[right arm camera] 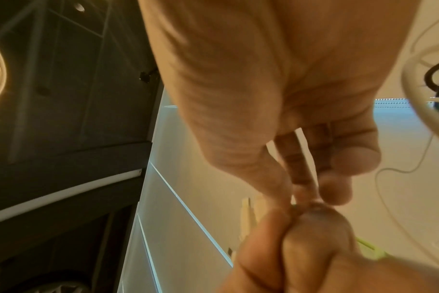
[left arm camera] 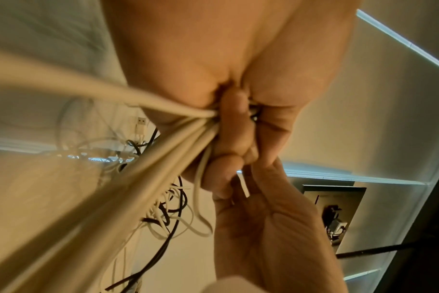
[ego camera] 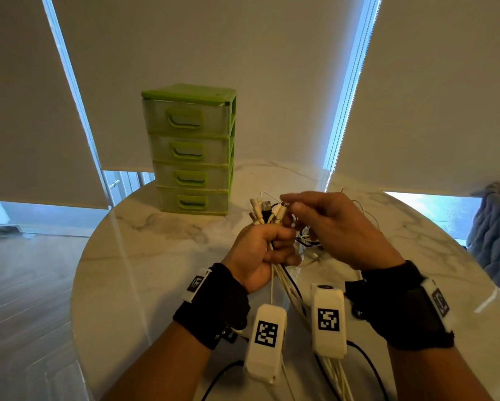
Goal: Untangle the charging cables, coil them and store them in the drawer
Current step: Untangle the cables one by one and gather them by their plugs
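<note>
Cables point(ego camera: 273, 273) in left hand point(ego camera: 262, 250) (right hand point(ego camera: 334, 227) at plugs)

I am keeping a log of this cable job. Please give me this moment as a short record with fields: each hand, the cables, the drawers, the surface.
left hand: grips a bundle of cables, plug ends pointing up
right hand: pinches at the plug ends above the left fist
cables: mostly white, some black; loose tangle on the table behind the hands
drawer unit: green, four drawers, all closed
table: round, marble look
</note>
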